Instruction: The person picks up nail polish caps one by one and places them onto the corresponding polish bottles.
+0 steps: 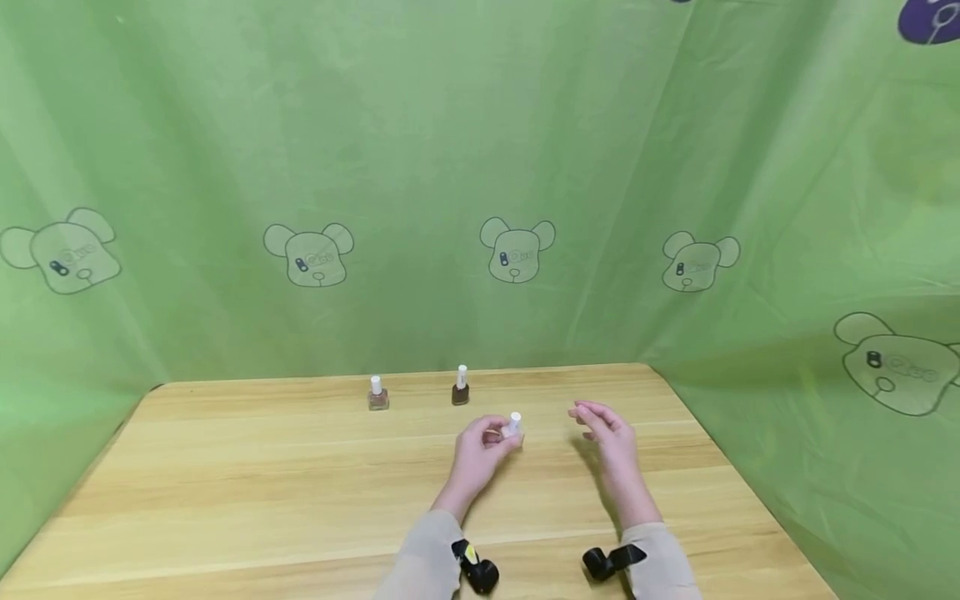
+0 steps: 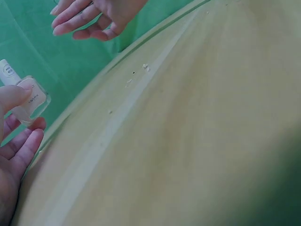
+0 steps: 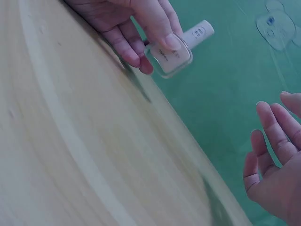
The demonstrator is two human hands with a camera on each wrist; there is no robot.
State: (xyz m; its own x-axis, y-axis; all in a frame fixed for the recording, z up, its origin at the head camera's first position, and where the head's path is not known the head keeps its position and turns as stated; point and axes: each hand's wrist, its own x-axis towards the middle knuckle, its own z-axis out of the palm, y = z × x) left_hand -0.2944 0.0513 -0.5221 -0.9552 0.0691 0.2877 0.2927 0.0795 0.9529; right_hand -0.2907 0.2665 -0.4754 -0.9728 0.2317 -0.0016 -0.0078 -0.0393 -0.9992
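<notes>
My left hand pinches a small glass nail polish bottle of pale pink polish between thumb and fingers. Its white cap points up, and in the right wrist view the thumb lies over the front label. My right hand is held off to the right, apart from the bottle, with nothing in its loosely bent fingers. Farther back on the table stand two more white-capped bottles: a mauve-pink nail polish and, right of it, a dark brown nail polish.
The wooden table fills the lower part of the head view. A green curtain printed with bear heads hangs behind it and at both sides. Black wrist cameras are strapped over both sleeves. Small pale marks dot the tabletop.
</notes>
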